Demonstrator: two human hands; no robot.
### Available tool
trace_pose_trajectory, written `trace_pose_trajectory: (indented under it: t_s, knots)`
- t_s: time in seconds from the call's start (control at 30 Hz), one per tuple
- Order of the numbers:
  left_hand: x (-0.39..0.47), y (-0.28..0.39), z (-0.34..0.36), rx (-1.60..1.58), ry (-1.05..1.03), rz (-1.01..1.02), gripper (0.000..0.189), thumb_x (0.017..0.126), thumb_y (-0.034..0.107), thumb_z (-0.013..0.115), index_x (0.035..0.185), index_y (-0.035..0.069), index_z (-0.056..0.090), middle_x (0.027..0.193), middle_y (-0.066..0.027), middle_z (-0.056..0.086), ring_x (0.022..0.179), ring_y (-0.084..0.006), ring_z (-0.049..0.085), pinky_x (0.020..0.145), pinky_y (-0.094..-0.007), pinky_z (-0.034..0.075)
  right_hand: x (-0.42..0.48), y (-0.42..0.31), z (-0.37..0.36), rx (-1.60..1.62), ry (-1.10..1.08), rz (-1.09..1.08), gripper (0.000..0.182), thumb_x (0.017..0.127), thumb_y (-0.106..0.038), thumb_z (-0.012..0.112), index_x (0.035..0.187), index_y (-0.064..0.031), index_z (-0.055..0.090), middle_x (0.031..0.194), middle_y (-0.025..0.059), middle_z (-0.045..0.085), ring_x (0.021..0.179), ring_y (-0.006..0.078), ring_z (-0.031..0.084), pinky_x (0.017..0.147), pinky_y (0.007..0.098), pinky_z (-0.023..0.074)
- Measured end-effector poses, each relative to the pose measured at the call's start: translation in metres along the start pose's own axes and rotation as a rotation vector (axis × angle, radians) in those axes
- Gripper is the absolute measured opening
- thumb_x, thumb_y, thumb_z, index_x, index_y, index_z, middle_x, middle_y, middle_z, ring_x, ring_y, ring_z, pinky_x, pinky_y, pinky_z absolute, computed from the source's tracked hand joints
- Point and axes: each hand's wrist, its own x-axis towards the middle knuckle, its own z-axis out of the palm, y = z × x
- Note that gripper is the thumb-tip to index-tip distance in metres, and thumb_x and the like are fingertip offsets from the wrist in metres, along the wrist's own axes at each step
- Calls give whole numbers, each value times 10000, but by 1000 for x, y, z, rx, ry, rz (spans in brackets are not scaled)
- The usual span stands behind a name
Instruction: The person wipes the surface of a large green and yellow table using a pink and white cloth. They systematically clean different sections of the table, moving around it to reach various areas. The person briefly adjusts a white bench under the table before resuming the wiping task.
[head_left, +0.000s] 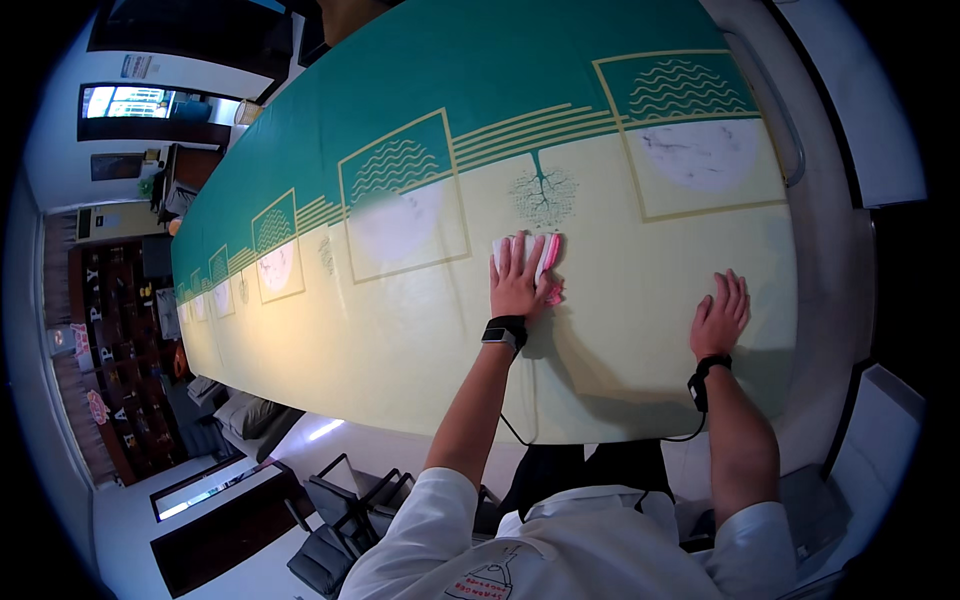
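Observation:
My left hand (517, 283) lies spread on a folded white-and-pink cloth (553, 255), pressing it flat on a long table. The thumb is at the cloth's pink edge. A green and pale yellow tablecloth (637, 277) covers the table, printed with tree and wave patterns; the cloth lies just below a printed tree (541, 187). To the right, near the table's right end, my right hand (721, 311) rests palm down on the pale part with nothing in it. Each wrist wears a black band with a small device, and thin cables run from them.
Dark grey chairs (330, 559) stand on the floor at the lower left, and grey cushioned seating (251, 416) is by the table's near side. A dark shelf unit (127, 360) lines the far end of the room. At the right, a curved metal rail (791, 142) runs by the table end.

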Motion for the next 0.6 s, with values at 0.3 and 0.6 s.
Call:
trace_pose_trajectory:
  t_s: [0.3,0.6]
  knots:
    - [-13,-47,-10,-36,4,-2,631,935,373,521,1532,294,331,1613,-82,236,1485,-333,202,1196,-531,151,-1,2,4,-1,10,-24,478,909,-129,530,1381,-150,457,1492,59,414,1421,289,329,1170,494,241]
    - [-28,-106,-22,-30,2,-20,632,937,375,521,1533,291,329,1610,-85,239,1485,-341,193,1193,-540,153,-1,-3,4,-18,-20,13,474,917,-125,507,1387,-147,451,1489,54,415,1420,277,328,1168,483,243]
